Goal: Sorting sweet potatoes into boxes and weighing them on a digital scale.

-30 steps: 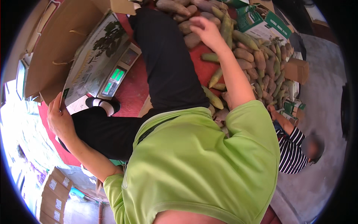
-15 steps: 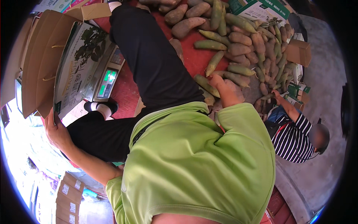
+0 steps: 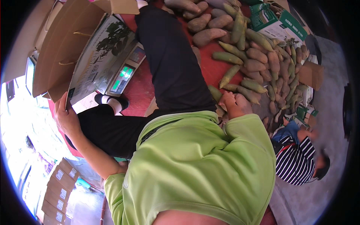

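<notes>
My left hand (image 3: 67,117) grips the lower corner of a cardboard box (image 3: 98,52), whose white side carries a dark leaf print. The box stands tilted in view on a weighing scale (image 3: 119,80) with a lit green display. My right hand (image 3: 237,105) is closed, its fingers curled beside a long green radish (image 3: 215,93) at the near edge of the pile. Whether the fingers hold that radish or something else is hidden. Just beyond lie more green radishes (image 3: 229,76) and brownish, soil-covered long roots (image 3: 255,65).
My dark-trousered leg (image 3: 170,60) lies between scale and pile. A green-and-white carton (image 3: 278,24) stands behind the roots. At right, a person in a striped shirt (image 3: 296,161) crouches near the pile. Several brown cartons (image 3: 60,191) are stacked at lower left.
The whole view has shifted right and down. My right hand's fingers are more curled than before. The left hand stays on the box. The other person's arm has drawn back from the pile.
</notes>
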Tool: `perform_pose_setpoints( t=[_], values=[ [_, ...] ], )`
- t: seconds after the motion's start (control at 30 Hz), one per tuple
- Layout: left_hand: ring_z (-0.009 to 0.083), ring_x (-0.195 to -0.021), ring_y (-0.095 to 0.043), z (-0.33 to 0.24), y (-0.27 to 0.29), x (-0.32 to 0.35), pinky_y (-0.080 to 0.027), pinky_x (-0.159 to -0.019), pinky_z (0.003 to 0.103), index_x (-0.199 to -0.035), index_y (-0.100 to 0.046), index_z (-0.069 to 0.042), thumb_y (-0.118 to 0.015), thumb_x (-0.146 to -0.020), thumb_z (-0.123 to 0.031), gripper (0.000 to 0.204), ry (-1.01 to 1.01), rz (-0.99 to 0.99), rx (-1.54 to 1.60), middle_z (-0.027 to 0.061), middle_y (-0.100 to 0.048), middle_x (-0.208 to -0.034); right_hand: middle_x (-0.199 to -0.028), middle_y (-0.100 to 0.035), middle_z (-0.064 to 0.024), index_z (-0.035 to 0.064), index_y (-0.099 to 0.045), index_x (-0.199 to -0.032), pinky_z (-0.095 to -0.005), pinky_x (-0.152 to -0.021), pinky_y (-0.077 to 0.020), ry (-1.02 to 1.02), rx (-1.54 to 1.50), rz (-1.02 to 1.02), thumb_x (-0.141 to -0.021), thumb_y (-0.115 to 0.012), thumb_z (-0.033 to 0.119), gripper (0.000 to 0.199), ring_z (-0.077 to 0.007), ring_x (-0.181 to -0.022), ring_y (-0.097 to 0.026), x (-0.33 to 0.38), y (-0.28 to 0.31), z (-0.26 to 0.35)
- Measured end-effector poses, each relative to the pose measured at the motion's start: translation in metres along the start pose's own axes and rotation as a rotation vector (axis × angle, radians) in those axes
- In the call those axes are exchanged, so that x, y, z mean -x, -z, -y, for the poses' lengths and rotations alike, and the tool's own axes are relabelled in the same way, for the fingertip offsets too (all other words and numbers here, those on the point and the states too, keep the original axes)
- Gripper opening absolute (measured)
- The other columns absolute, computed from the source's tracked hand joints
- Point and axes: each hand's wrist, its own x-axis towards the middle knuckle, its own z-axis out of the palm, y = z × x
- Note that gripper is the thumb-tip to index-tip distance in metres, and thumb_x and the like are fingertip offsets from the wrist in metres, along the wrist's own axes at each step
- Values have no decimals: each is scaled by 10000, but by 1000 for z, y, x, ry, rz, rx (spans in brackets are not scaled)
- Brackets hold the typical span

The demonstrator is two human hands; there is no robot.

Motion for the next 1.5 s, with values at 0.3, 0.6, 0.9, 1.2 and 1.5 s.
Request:
perform_pose_setpoints(
  t=[0.3,0.6,0.9,1.2,1.5],
  values=[
    [236,-960,-613,-6,3,3,-466,-848,364,-1041,-697,-187,-566,-733,20,394,74,9,-56,19,-653,-1009,-1261,-549,-155,97,-422,-1297,-418,-968,-455,41,-72,-23,-602,-822,218,811,-313,-1189,-525,13,14,14],
    [218,-954,-597,-11,11,3,-454,-839,368,-1025,-691,-159,-607,-750,-18,320,46,-3,-53,19,-637,-941,-1170,-590,-249,-35,-517,-1218,-385,-938,-447,258,-311,-130,-554,-785,123,733,-341,-1134,-558,-1,79,15],
    [225,-959,-593,-9,11,0,-450,-840,378,-1002,-699,-150,-608,-760,-29,285,30,-23,2,18,-637,-940,-1070,-606,-205,7,-552,-1123,-389,-890,-448,806,-597,-786,-538,-776,160,645,-352,-1024,-577,83,268,94],
    [224,-965,-593,-12,13,3,-453,-836,378,-1017,-693,-156,-599,-774,-33,288,39,-6,-21,18,-634,-947,-1055,-613,-130,40,-580,-1114,-374,-856,-462,1539,-297,-1227,-628,-755,237,553,-281,-977,-590,302,363,219],
    [239,-974,-595,-6,8,3,-461,-838,373,-1065,-683,-185,-568,-779,-27,346,50,55,-57,22,-639,-985,-996,-576,-158,47,-560,-1051,-421,-855,-448,1876,-376,-1337,-697,-715,153,401,-346,-987,-551,337,332,289]
  ],
)
